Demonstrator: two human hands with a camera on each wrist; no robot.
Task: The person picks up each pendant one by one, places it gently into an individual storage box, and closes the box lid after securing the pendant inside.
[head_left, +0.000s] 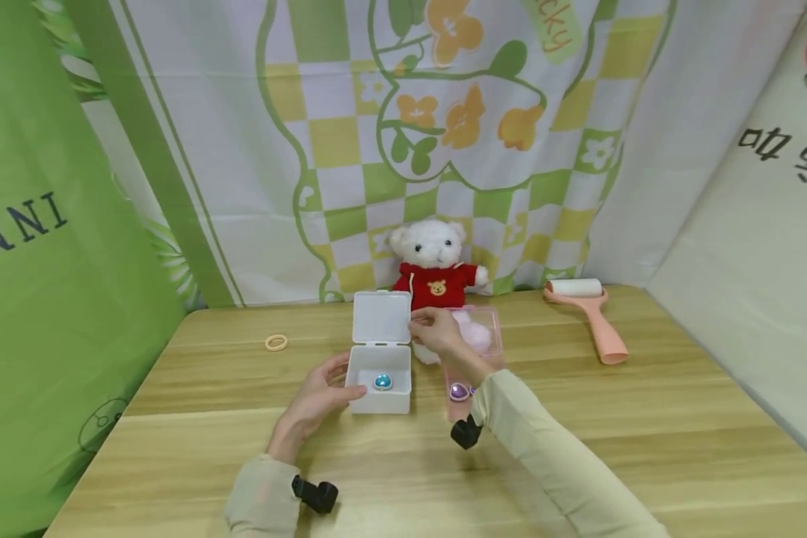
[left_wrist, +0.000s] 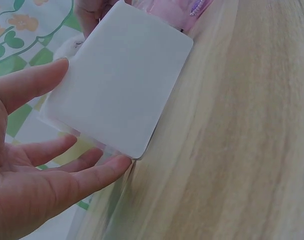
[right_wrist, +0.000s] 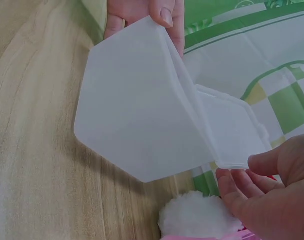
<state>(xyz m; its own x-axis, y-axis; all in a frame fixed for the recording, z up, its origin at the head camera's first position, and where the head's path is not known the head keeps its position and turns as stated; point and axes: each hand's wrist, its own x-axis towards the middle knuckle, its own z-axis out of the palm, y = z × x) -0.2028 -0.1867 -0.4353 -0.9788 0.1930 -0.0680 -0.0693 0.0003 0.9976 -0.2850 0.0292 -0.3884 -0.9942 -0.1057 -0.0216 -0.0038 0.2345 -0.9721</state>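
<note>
A small white plastic box (head_left: pixel 379 402) stands on the wooden table, its hinged lid (head_left: pixel 382 317) raised. Inside lies a blue gem ornament (head_left: pixel 382 382) with a pale rim. My left hand (head_left: pixel 319 392) grips the box at its left side, thumb over the front rim. With thumb and fingers, my right hand (head_left: pixel 437 329) pinches the right edge of the lid; that pinch is also visible in the right wrist view (right_wrist: pixel 272 185). Beneath the right forearm is an open pink case (head_left: pixel 498 329), partly hidden, with a purple gem ornament (head_left: pixel 459 391) and pale pink fluff (head_left: pixel 474 334).
Behind the box, a white teddy bear (head_left: pixel 433 245) in a red top sits against the patterned curtain (head_left: pixel 339 142). An orange-handled lint roller (head_left: pixel 588 310) lies at the back right of the table (head_left: pixel 376 478). Yellow rings (head_left: pixel 276 343) lie at the left.
</note>
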